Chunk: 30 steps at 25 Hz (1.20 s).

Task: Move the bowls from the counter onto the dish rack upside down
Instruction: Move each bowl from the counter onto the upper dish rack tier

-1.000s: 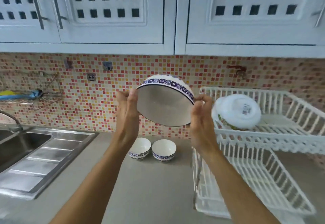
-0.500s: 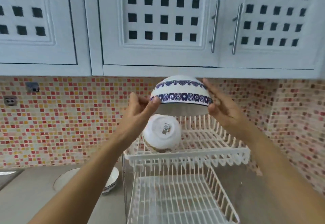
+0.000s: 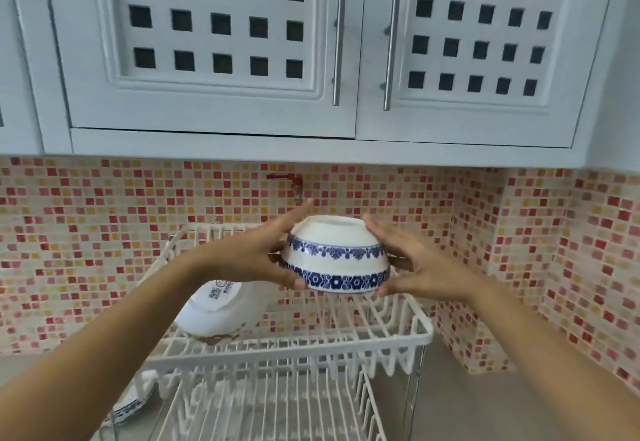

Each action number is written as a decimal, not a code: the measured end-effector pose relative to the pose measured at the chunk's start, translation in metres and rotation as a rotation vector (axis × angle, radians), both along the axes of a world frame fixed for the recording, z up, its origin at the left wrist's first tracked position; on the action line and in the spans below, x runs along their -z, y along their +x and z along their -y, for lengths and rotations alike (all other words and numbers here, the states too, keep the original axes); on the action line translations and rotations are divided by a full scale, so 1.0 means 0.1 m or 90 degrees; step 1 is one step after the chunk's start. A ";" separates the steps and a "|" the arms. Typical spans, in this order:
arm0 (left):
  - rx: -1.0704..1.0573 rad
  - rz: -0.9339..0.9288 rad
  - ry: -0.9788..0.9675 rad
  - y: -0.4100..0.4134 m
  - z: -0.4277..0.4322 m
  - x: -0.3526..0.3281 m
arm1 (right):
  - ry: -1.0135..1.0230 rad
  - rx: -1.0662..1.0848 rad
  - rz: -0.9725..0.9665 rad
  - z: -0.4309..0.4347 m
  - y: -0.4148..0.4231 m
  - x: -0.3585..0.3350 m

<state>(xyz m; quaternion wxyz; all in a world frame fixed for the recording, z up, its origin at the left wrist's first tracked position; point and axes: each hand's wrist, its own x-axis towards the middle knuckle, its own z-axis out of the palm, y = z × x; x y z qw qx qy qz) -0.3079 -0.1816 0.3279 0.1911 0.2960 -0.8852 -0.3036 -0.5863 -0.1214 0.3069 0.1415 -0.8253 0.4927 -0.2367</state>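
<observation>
A white bowl with two blue flower bands (image 3: 335, 260) is upside down, held between both hands just above the upper tier of the white dish rack (image 3: 398, 336). My left hand (image 3: 256, 257) grips its left side and my right hand (image 3: 415, 265) its right side. A plain white bowl (image 3: 221, 309) leans bottom-out on the left part of the upper tier. Part of another blue-patterned bowl (image 3: 130, 407) shows on the counter at the lower left, behind my left forearm.
The rack's lower tier (image 3: 263, 413) has nothing on it. White wall cabinets (image 3: 214, 59) with metal handles hang close above. The mosaic tile wall (image 3: 554, 267) turns a corner to the right of the rack, with grey counter (image 3: 460, 406) below.
The bowl has gone from tilted on its side to fully upside down and has come down toward the rack's upper tier. The view has shifted right, away from the sink.
</observation>
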 end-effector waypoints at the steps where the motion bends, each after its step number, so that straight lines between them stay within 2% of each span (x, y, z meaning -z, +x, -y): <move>1: -0.010 0.049 -0.031 -0.06 0.02 0.01 | -0.003 0.003 -0.037 0.08 -0.04 0.02; 6: -0.106 0.270 -0.184 -0.31 0.12 0.10 | 0.034 0.021 -0.119 0.44 -0.10 0.05; 11: -0.147 0.390 -0.240 -0.49 0.21 0.29 | 0.065 0.048 -0.227 0.68 -0.01 0.11; 18: -0.184 0.464 -0.226 -0.61 0.24 0.50 | 0.072 0.063 -0.342 0.84 0.05 0.18; 30: -0.275 0.568 -0.285 -0.73 0.10 0.56 | 0.023 0.111 -0.416 0.96 0.21 0.31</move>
